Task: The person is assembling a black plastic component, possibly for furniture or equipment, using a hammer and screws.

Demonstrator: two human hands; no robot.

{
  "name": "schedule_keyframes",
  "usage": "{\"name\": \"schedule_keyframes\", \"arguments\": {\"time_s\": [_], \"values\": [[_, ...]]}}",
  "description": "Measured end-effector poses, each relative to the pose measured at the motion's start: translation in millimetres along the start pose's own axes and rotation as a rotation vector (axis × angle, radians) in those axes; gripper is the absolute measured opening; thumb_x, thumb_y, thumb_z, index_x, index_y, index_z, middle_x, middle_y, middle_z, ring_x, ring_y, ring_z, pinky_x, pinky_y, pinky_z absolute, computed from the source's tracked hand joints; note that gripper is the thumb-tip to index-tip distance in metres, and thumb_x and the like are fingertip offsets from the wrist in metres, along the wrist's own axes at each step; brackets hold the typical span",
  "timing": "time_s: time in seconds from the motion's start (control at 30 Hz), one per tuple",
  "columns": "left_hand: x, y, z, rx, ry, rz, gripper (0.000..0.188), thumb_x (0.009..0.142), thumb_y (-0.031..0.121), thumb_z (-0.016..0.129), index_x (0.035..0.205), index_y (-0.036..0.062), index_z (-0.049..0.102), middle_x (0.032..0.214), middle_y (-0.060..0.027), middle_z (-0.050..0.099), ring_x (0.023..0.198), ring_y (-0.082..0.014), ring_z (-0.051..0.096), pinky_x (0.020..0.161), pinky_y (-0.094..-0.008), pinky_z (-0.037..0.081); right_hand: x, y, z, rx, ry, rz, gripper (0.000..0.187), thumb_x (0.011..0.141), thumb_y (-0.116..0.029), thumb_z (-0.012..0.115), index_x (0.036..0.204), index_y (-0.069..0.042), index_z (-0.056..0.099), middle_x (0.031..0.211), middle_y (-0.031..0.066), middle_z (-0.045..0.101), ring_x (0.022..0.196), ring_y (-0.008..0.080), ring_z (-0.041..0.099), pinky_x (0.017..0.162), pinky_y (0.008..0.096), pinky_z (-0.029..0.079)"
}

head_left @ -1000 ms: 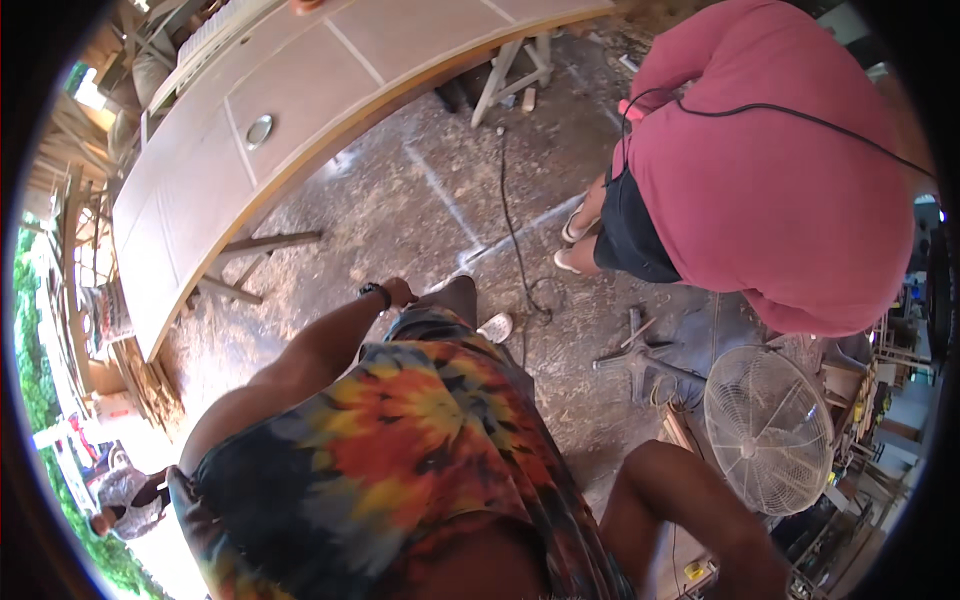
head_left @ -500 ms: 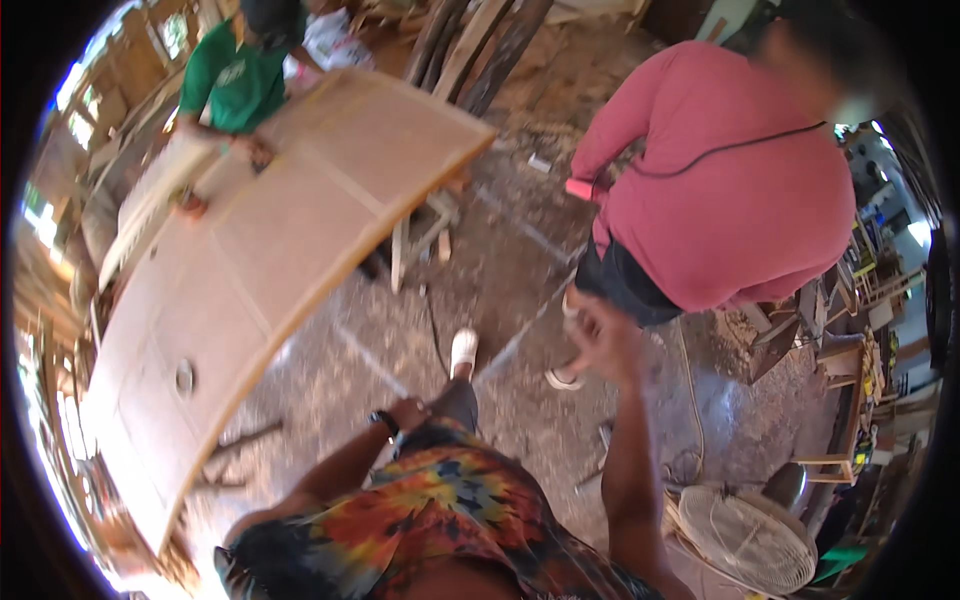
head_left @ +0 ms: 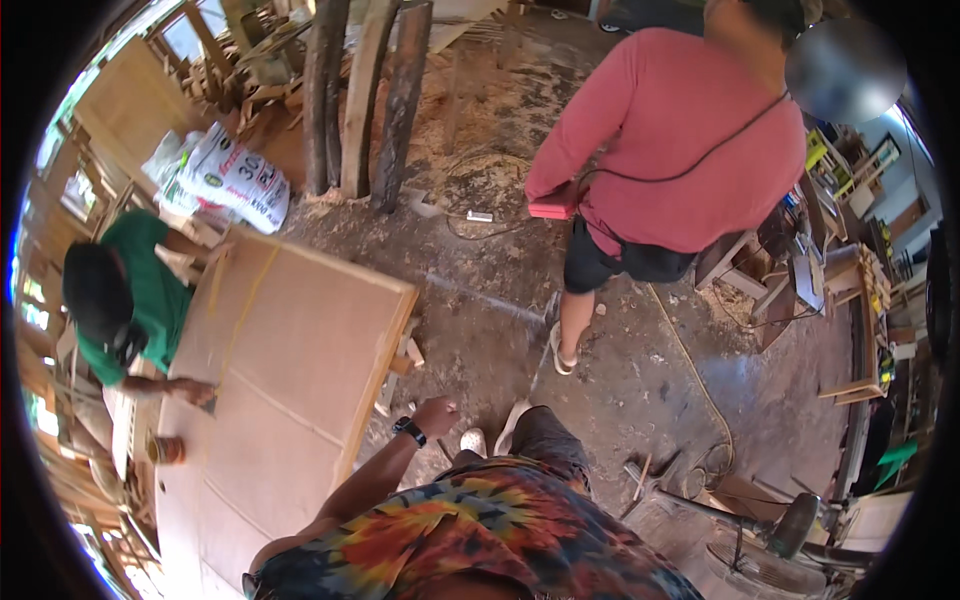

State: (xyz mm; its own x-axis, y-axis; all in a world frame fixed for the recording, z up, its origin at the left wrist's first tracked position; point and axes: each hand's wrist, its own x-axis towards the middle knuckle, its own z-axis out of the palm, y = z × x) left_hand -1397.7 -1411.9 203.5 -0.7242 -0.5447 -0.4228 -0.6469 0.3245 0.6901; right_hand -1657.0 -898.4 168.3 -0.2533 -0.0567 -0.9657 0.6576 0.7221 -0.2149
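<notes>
My left hand (head_left: 436, 415), with a dark watch (head_left: 408, 430) on its wrist, hangs in front of my body with fingers curled in; nothing shows in it. It is nearest to the right edge of a large light-brown wooden panel (head_left: 290, 330) and does not touch it. My right hand is out of view. Across the panel, a person in a green shirt (head_left: 150, 290) leans over it, one hand (head_left: 190, 392) pressing a small dark flat scraper (head_left: 210, 402) against its surface. Near that hand stands a small open tin (head_left: 165, 450).
Ahead on the right, a person in a pink shirt (head_left: 690, 140) holds a red object (head_left: 552, 207). A yellowish cable (head_left: 690, 350) crosses the floor. A standing fan (head_left: 765, 560) is at lower right. Dark timber posts (head_left: 400, 110) and white sacks (head_left: 235, 180) stand at the back.
My right hand, raised with fingers spread before, has left the view. My view has turned left and forward, the panel now showing lower. The person in pink appears more upright.
</notes>
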Motion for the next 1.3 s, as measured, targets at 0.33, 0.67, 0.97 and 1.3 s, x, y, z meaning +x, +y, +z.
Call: {"name": "schedule_keyframes", "arguments": {"time_s": [0.33,0.67,0.97,1.3], "values": [[281.0,57.6,-61.3,0.205,-0.219,0.070,0.038,0.088,0.041,0.061,0.093,0.0037,0.067,0.093,-0.0225,0.070,0.089,-0.0452,0.066,0.077,-0.0531,0.053,190.5,-276.6,29.8,-0.082,-0.158,-0.304,0.016,0.100,-0.013,0.054,0.100,-0.009,0.069,0.069,0.0029,0.053,0.057,0.0142,0.050,0.051,0.0291,0.040],[498.2,123.2,-210.0,-0.028,0.018,-0.130,0.046,0.088,0.048,0.064,0.092,0.0030,0.073,0.097,-0.0211,0.072,0.089,-0.0402,0.069,0.077,-0.0468,0.054,252.8,-854.8,-16.8,0.073,0.011,-0.287,0.008,0.097,-0.011,0.065,0.105,-0.011,0.062,0.077,0.0066,0.059,0.059,0.0155,0.054,0.046,0.0301,0.041],[725.8,73.8,-250.3,0.202,-0.201,-0.125,0.045,0.096,0.048,0.054,0.106,0.0091,0.073,0.101,-0.0212,0.072,0.095,-0.0405,0.068,0.084,-0.0486,0.054,354.8,-1120.4,2.7,-0.102,0.087,-0.429,0.017,0.097,-0.020,0.064,0.110,-0.009,0.064,0.075,0.0080,0.063,0.055,0.0164,0.056,0.047,0.0315,0.049],[1009.1,63.2,-418.0,0.298,-0.225,-0.144,0.048,0.093,0.049,0.056,0.094,0.0060,0.076,0.096,-0.0225,0.072,0.095,-0.0430,0.067,0.086,-0.0505,0.052,295.5,-1319.1,143.2,0.258,-0.281,-0.054,0.057,0.090,-0.039,0.072,0.127,0.003,0.062,0.116,0.0136,0.071,0.096,0.0240,0.071,0.086,0.0360,0.057]]}}
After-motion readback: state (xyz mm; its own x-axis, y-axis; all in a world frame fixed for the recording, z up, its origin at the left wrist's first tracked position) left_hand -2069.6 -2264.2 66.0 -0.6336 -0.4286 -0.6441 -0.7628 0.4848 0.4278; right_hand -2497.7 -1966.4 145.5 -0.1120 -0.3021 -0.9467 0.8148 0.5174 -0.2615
